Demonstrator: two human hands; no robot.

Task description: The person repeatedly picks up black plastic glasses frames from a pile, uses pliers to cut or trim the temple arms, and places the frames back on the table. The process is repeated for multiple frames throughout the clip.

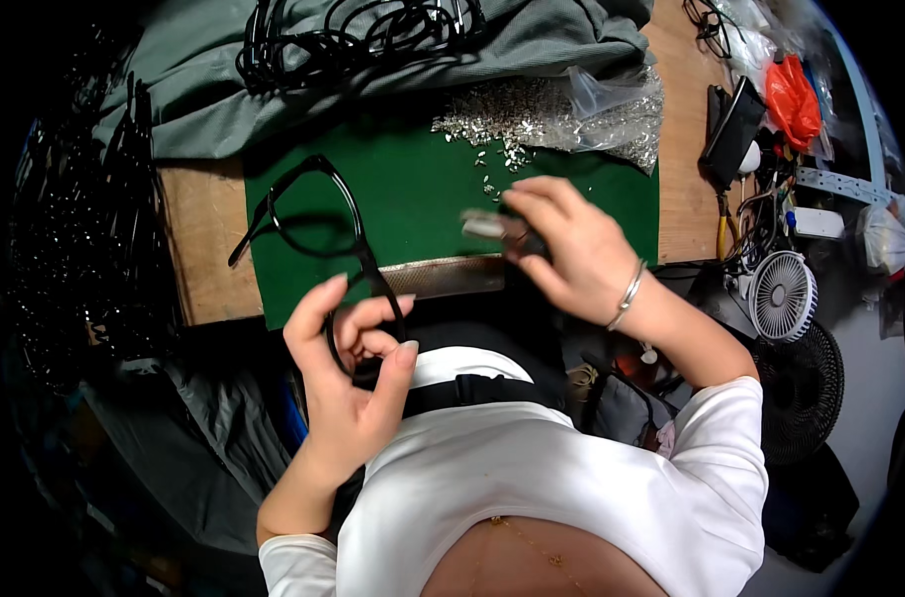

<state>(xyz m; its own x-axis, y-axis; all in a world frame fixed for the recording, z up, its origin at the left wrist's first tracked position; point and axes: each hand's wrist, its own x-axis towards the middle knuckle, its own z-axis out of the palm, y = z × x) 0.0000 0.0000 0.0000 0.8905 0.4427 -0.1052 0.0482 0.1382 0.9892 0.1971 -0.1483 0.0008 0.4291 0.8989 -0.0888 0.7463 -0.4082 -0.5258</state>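
My left hand is closed around one rim of a black eyeglass frame, its fingers curled through the rim opening. The other rim and a temple arm point away from me over the green mat. My right hand, with a silver bracelet on the wrist, grips what look like pliers. Their metal jaws point left toward the glasses, apart from them, and are smeared by motion. Small shiny metal pieces lie loose on the mat beyond my right hand.
A clear bag of metal pieces lies at the mat's far right. More black frames rest on grey cloth behind. Dark glossy strips hang at the left. A phone, a red bag and a small fan are right.
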